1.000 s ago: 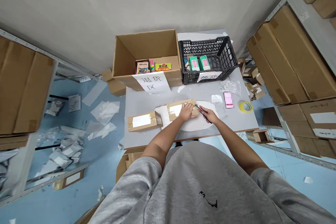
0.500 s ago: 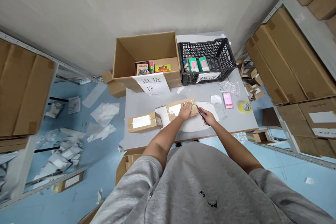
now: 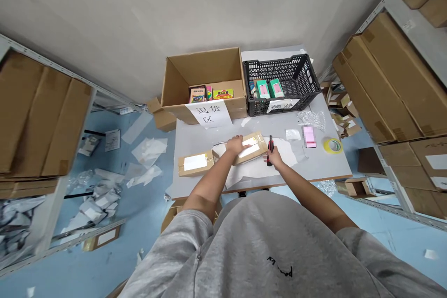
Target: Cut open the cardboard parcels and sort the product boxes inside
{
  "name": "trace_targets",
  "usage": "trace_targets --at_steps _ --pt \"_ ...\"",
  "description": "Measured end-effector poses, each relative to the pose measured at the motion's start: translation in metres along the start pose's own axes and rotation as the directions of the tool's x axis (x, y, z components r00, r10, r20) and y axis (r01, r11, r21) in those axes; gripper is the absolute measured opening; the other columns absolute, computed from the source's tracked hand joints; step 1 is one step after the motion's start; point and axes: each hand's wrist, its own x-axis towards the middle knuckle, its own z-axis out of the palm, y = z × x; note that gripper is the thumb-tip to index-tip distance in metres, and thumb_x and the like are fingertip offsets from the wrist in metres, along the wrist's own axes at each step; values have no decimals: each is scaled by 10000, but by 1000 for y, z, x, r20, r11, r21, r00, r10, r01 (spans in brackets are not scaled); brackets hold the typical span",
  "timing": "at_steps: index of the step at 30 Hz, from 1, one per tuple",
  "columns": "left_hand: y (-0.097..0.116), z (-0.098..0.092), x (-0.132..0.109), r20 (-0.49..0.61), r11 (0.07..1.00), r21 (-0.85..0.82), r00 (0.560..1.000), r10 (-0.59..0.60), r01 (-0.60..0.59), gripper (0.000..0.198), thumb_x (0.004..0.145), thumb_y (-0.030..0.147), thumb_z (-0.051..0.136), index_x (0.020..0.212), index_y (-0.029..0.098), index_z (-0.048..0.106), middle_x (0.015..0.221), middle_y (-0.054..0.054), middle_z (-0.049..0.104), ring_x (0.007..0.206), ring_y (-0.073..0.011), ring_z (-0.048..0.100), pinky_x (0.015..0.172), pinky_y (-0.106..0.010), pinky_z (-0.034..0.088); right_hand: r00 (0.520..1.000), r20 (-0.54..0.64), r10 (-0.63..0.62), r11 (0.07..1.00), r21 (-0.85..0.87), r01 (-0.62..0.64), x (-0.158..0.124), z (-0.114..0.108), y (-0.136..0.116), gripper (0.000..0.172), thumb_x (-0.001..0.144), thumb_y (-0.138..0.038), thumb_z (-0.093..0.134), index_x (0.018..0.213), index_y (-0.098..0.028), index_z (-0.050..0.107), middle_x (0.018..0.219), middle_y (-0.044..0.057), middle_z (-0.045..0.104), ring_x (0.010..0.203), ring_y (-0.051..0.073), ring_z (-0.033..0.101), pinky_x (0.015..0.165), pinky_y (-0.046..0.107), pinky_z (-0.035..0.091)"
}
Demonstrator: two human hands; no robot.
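Note:
Under my left hand [image 3: 236, 145] lies a small taped cardboard box [image 3: 259, 143] with a white label, tilted slightly on a white sheet [image 3: 284, 156]. My left fingers and thumb grip the box at its left end. A red and black utility knife [image 3: 270, 145] points upward in my right hand [image 3: 274, 155], whose fingers are closed round it, just beside the box's right end. Whether the blade is out I cannot tell. To the left on the table rests another cardboard box [image 3: 194, 163] with a white label.
At the back stand a large open carton [image 3: 202, 63] and a black plastic crate [image 3: 282, 67], both holding small packets. A phone [image 3: 309, 136], bubble wrap [image 3: 312, 120] and a tape roll [image 3: 333, 145] lie at the right. Shelves with cartons [image 3: 384, 77] flank the table.
My left hand has shifted from the box's right part to its left end, and the box has turned, right end upward. The knife has moved off the box and now stands more upright.

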Motion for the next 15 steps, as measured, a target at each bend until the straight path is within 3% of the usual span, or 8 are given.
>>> trace_targets --at_steps 3,7,11,13,15 --pt "5 9 -10 -21 985 -52 986 -166 164 788 1031 838 492 1478 195 573 1444 -229 704 1315 -383 694 1022 -420 539 993 -39 -116 993 -35 114 16 22 -17 238 1081 -315 587 1296 -278 492 1216 71 745 909 185 817 649 283 713" --pt "7 29 -25 -74 923 -199 934 -349 329 874 1081 742 466 1667 99 379 1335 -289 754 1215 -400 760 975 -432 547 974 47 -221 975 -26 222 35 37 -45 299 1058 -374 615 1325 -277 520 1358 82 739 1071 203 811 650 258 705" --pt "10 46 -27 -87 854 -350 895 -438 384 1088 1037 695 575 1786 45 128 1348 -328 747 1220 -421 767 1015 -468 541 958 105 -267 954 -115 278 32 33 -48 338 946 -413 756 1208 -264 605 1309 57 773 1073 222 789 573 243 677" --pt "11 48 -22 -59 831 -400 894 -444 387 1146 996 696 635 1807 81 109 1495 -359 659 1248 -445 754 1045 -508 537 959 81 -271 946 -164 281 22 24 -38 385 871 -396 828 1174 -258 633 1257 51 791 1006 230 783 539 255 669" --pt "9 46 -13 -94 855 -422 923 -373 303 1139 958 676 704 1816 161 162 1677 -351 501 1357 -463 695 1095 -534 524 969 42 -242 948 -202 246 10 14 -25 431 816 -391 882 1149 -253 646 1196 50 803 931 227 776 519 263 662"
